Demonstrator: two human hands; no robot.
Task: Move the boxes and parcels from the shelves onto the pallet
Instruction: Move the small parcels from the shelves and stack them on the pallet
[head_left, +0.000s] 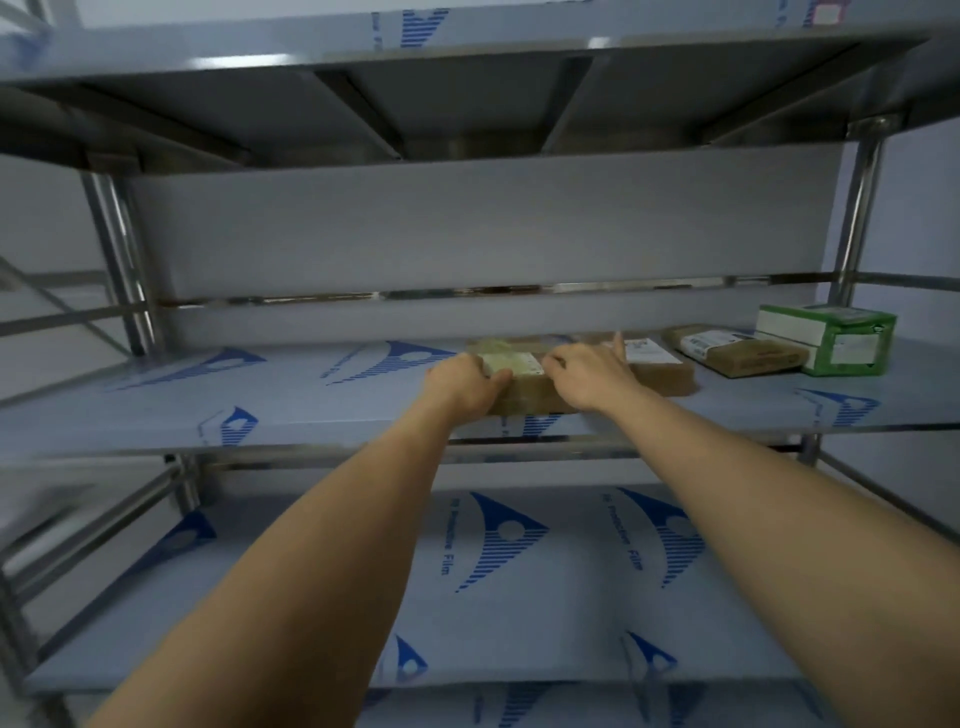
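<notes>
A flat brown parcel (524, 387) with a pale label lies near the front of the middle shelf (311, 400). My left hand (460, 384) grips its left end with the thumb over the top. My right hand (589, 376) holds its right end, one finger pointing up. Right behind it lies a second brown parcel (660, 366) with a white label. Further right sit a third brown parcel (737, 351) and a green and white box (831, 338). No pallet is in view.
The steel rack has a shelf above (467, 47) and a bare lower shelf (519, 597), all covered in blue-printed protective film. Upright posts (124, 260) stand at the left and right ends. A grey back panel (467, 228) closes the rear.
</notes>
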